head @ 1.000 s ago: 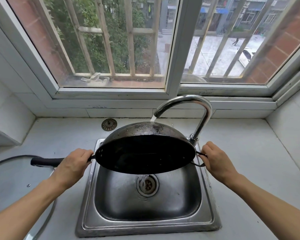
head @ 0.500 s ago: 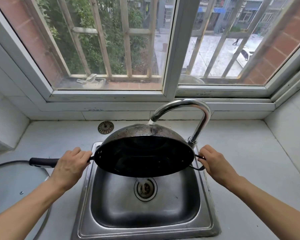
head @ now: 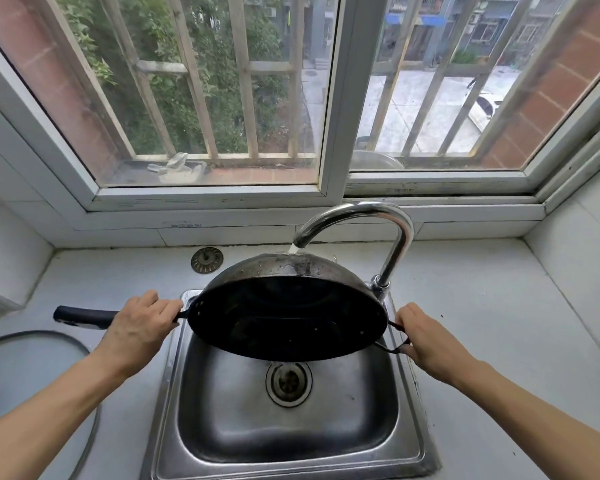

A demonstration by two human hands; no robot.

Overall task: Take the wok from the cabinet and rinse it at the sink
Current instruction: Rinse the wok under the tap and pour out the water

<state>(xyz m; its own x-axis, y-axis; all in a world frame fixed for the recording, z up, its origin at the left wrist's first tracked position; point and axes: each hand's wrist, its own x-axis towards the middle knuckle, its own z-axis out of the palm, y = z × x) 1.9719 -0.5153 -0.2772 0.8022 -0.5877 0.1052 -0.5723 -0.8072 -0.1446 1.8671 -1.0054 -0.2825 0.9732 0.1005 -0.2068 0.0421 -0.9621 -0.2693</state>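
A dark wok (head: 286, 317) hangs over the steel sink (head: 409, 427), tipped so its black inside faces me and its worn outer back points at the window. Water runs from the curved chrome tap (head: 394, 223) onto the wok's upper back. My left hand (head: 137, 332) grips the long black handle near the bowl, with the handle's end sticking out to the left. My right hand (head: 428, 344) holds the small wire loop handle on the wok's right side. The sink drain (head: 288, 382) shows below the wok's lower rim.
A round metal sink strainer (head: 207, 259) lies on the pale counter behind the sink, left of the tap. A glass lid (head: 32, 368) rests on the counter at the lower left. Tiled walls and a barred window close in the counter on three sides.
The wok has stayed under the running tap in both hands. The stream that fell from its lower rim a second ago is gone. My head has dipped a little.
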